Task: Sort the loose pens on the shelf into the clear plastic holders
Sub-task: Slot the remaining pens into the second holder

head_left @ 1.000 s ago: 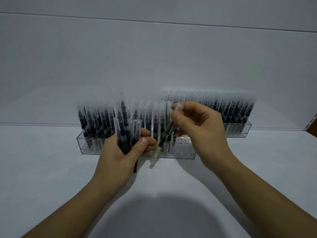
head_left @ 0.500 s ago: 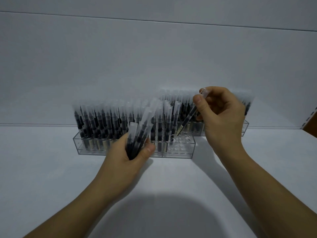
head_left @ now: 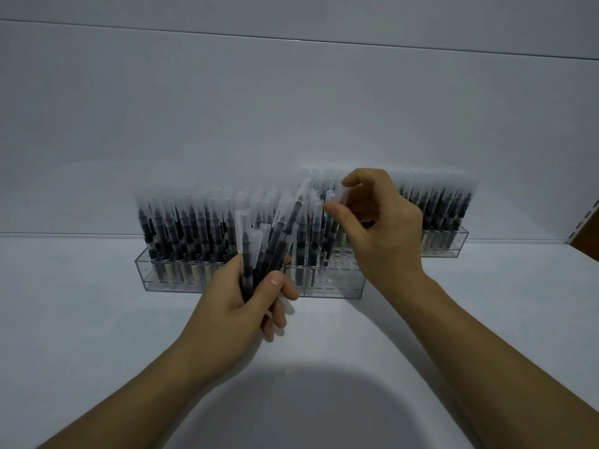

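- Your left hand point(head_left: 240, 306): fingers point(head_left: 279, 319) curled round a bundle of pens point(head_left: 256, 254).
- Your right hand point(head_left: 385, 231): thumb and forefinger pinching one pen point(head_left: 341, 195) above the near holder point(head_left: 337, 288).

I can read no text, label, brand or number here; the pens point(head_left: 191, 228) and clear holders point(head_left: 168, 283) before me show no legible print.

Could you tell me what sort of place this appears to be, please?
Probably a stationery shop display: a white shelf, clear plastic holders packed with identical capped pens, and, far right, a slotted shelving upright.
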`<state>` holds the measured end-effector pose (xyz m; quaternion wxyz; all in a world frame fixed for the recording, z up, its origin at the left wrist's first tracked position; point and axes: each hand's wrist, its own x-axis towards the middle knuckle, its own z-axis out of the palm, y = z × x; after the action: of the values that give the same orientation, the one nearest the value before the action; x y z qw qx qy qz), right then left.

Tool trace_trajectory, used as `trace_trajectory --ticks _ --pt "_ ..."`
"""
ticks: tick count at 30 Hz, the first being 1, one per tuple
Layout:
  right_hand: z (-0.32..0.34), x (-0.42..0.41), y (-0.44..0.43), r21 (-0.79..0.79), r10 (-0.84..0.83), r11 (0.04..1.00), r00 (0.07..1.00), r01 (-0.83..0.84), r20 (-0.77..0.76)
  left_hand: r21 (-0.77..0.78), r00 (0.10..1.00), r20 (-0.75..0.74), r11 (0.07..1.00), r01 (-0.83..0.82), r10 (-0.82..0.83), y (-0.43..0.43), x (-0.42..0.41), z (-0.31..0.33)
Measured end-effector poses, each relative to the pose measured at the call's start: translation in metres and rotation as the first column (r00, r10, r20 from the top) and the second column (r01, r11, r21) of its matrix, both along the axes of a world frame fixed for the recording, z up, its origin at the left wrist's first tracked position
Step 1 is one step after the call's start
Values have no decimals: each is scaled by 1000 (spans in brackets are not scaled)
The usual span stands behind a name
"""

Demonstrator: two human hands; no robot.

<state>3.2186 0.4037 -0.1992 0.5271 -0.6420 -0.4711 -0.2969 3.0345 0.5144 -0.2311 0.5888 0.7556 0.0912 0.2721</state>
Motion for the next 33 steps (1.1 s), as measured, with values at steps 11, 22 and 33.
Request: trace_trajectory --ticks 11,22,33 --pt "-7 3 -2 -118 -2 993 997 11 72 -196 998 49 980 -17 27 -2 0 2" --pt "3 -36 -13 10 212 977 953 -215 -216 -266 998 38 963 49 -40 -2 -3 6" --pt "-1 -57 -6 102 454 868 692 -486 -561 -294 998 63 955 39 -22 -3 -4 11"
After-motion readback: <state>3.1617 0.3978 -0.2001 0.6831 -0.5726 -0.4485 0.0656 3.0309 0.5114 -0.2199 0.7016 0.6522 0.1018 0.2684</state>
